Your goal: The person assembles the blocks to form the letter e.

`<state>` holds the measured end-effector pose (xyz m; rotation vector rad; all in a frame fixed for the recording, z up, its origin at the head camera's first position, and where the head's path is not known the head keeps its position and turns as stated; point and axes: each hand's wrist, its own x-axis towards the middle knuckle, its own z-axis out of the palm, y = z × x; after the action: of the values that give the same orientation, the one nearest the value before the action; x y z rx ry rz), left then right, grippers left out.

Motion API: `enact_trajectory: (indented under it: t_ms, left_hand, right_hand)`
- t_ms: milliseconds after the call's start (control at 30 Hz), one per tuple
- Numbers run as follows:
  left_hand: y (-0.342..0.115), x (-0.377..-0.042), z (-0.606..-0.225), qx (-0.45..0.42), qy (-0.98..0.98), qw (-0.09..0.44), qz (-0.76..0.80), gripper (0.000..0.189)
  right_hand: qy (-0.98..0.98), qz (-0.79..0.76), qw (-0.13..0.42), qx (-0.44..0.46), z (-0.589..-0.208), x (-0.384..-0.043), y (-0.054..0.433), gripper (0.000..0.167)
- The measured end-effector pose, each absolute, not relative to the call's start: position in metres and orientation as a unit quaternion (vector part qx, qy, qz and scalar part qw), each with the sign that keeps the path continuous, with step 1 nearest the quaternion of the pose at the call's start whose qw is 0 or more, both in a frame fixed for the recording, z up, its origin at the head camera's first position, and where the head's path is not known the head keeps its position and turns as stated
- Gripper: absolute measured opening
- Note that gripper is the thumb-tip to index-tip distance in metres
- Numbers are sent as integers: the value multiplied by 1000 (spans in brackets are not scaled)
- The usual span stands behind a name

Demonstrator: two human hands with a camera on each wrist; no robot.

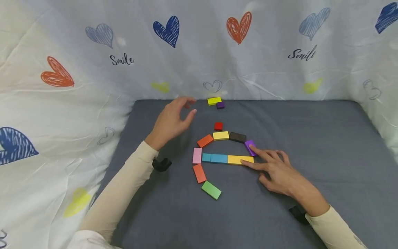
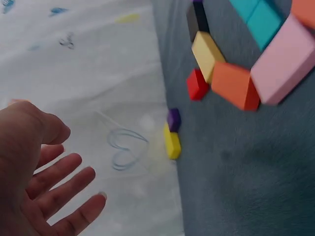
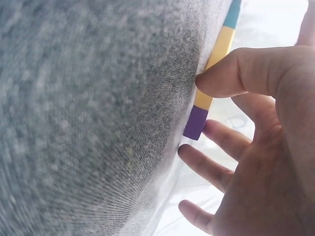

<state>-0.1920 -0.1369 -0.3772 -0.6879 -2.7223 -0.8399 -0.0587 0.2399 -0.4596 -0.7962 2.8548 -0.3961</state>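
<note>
Coloured blocks lie in a curved row on the grey cloth. My right hand [image 1: 276,171] has its fingers extended, one fingertip at the long yellow block [image 1: 233,159] and another at the purple block [image 1: 249,148]. Left of the long yellow block, blue blocks [image 1: 219,158] continue the straight line to a pink block [image 1: 197,155]. The curve also has orange blocks [image 1: 199,173], a green block [image 1: 211,190], a short yellow block [image 1: 220,135] and a black block [image 1: 237,137]. My left hand [image 1: 171,119] hovers at the back left, holding nothing, fingers loosely bent.
A red block [image 1: 218,126] sits just behind the short yellow one. At the cloth's back edge, a bright yellow block [image 1: 214,101] lies against a small dark purple block [image 1: 220,105]. A white curtain [image 1: 192,69] printed with hearts hangs behind the table.
</note>
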Motion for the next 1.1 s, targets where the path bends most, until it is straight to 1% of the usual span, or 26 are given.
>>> enact_trajectory:
  t_ms: [167,333,533,800,1100]
  left_hand:
    - [-123,-234,-385,-216,-931,63,-287,43]
    - [-108,-270,-401,-208,-940,32,-270,47]
    - [-89,-303,-425,-215,-954,7,-211,46]
    - [-73,-317,-448,-194,-971,-12,-140,46]
    - [-59,-325,-462,-166,-977,-29,-130,41]
  right_hand:
    - [952,-133,70,-267,-462,-58,241,69]
    - [951,-137,70,-266,-463,-57,241,68]
    - [952,-139,63,-265,-463,-57,241,69]
    - [954,-136,64,-260,-463,-57,240,69]
    - [955,-140,67,-254,-463,-58,242,69]
